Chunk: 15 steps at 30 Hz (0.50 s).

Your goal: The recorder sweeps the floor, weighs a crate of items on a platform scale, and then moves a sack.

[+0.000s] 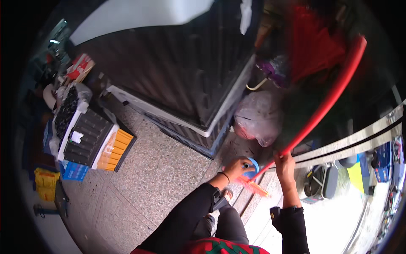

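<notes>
My right hand [285,167] is wrapped round the long red handle of a broom [323,108]. The handle slants up to the far right, and its orange-pink bristles [258,189] point down by the floor near my feet. Just left of the broom, my left hand [237,167] is closed on a blue plastic dustpan [253,165]. A dark round end shows between those fingers. The dustpan's lower part is mostly hidden by my hand and the bristles.
A big dark ribbed crate [169,72] stands ahead on the speckled floor [156,169]. A filled plastic bag [258,114] lies beside it, near a purple umbrella [272,72]. Stacked black and orange crates [91,137] stand left. A metal door track [351,142] runs right.
</notes>
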### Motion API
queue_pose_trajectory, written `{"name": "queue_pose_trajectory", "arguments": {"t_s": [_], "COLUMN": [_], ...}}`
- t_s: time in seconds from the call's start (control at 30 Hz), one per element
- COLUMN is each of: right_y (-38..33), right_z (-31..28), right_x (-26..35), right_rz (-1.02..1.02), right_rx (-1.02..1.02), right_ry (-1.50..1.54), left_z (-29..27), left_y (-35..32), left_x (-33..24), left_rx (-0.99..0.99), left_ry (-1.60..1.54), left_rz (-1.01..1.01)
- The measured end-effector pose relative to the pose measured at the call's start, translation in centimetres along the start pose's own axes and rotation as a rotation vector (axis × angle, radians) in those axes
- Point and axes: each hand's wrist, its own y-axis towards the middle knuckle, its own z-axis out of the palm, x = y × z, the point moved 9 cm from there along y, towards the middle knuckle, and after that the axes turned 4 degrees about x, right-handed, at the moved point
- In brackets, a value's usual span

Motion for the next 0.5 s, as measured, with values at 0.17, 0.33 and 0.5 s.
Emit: {"name": "queue_pose_trajectory", "arguments": {"t_s": [0.17,0.33,0.5], "right_y": [-5.1,-8.9,-11.0], "right_z": [-1.2,-0.8,-0.6], "right_x": [2.9,7.1,10.5], "right_rz": [0.000,-0.182,-0.343], "right_rx": [0.082,0.287,0.364], "right_ry": [0.179,-0.003,0.089], "left_z": [-1.9,-5.5,-11.3], "left_y": [-8.1,-15.5,-24.2], "left_x": [-1.6,-2.4,-3.8], "left_rx": [0.005,0.008,-0.116], "left_ry": [0.174,0.387,0.575], "left_rz": [0.057,-0.109,-0.189]}}
